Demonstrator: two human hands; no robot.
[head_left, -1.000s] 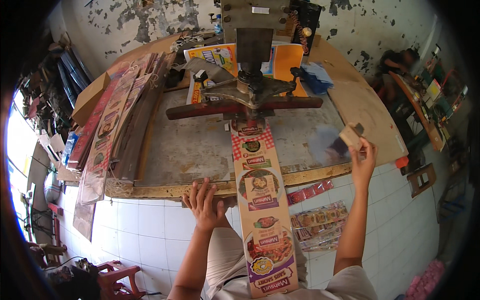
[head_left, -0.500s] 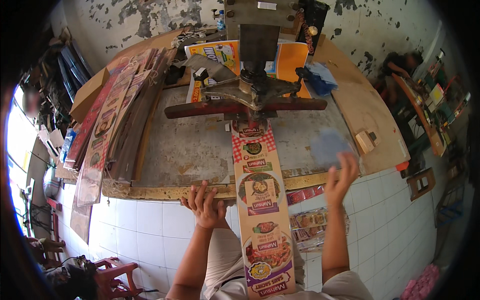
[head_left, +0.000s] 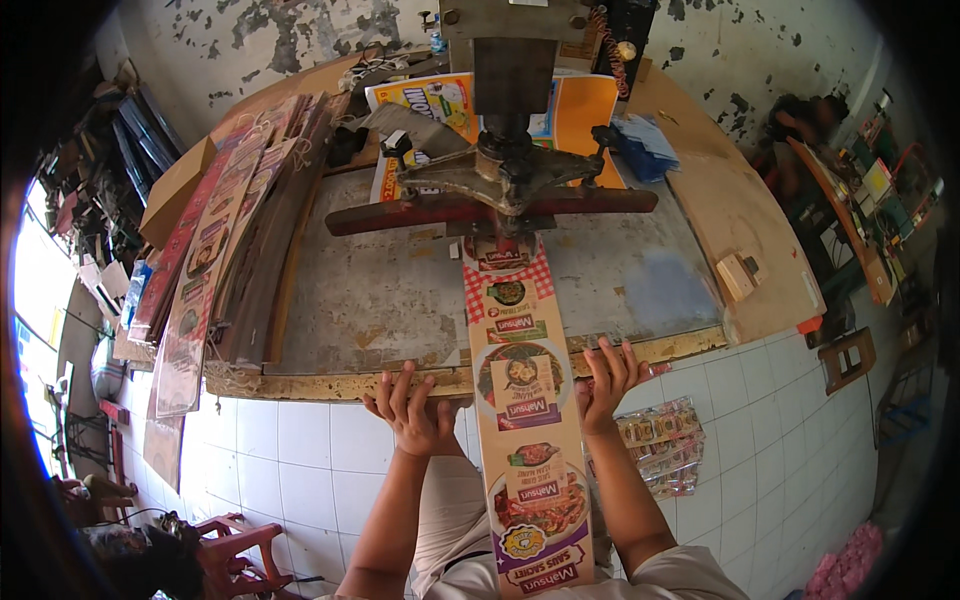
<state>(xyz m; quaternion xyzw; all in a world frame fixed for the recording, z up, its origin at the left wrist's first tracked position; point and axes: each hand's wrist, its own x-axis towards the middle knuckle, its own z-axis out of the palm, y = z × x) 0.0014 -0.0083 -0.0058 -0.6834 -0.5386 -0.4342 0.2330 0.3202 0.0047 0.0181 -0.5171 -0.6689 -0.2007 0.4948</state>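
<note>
A long printed cardboard strip (head_left: 530, 420) with food pictures runs from under the press head (head_left: 510, 190) across the table's front edge and down toward my lap. To its left, my left hand (head_left: 408, 412) rests at the yellowish front edge (head_left: 320, 386), fingers spread and pointing up. My right hand (head_left: 608, 385) is at the same edge on the strip's right side, close beside it, fingers stretched out over the edge. Neither hand visibly grips anything. The press's dark crossbar sits over the strip's far end and hides it.
Several long printed strips (head_left: 210, 250) are stacked at the left of the grey metal table (head_left: 370, 290). At the right lie a wooden block (head_left: 738, 277) and blue plastic sheets (head_left: 645, 145). Below, printed packets (head_left: 660, 435) lie on the white tiles. A red stool (head_left: 240, 555) stands lower left.
My right hand has moved left and down, from above the table's right front to the front edge beside the strip. My left hand and the strip stay nearly in place.
</note>
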